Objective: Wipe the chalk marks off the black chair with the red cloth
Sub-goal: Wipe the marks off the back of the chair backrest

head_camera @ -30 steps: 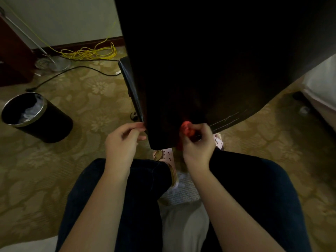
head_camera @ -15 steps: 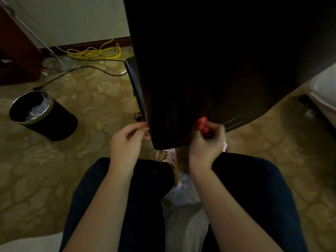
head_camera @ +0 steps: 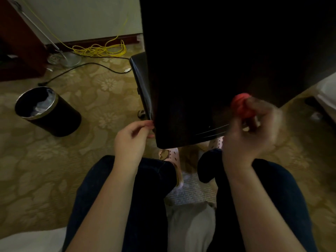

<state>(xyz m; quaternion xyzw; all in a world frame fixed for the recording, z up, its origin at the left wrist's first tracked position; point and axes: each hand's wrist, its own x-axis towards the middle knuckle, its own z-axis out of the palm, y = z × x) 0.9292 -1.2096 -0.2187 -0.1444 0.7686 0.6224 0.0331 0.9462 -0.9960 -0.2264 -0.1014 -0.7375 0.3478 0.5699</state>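
Red cloth (head_camera: 241, 106) is clenched in right hand (head_camera: 254, 130) | slanted chalk marks (head_camera: 212, 130) lie just leftward | black chair (head_camera: 218, 60) edge is pinched by left hand (head_camera: 131, 139)

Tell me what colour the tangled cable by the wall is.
Yellow; the cable shows clearly in the head view.

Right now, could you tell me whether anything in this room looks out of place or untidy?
A yellow cable lies in a loose tangle on the carpet by the wall, and a black cord trails past it. Pale chalk lines show along the black chair's lower edge, near the red cloth.
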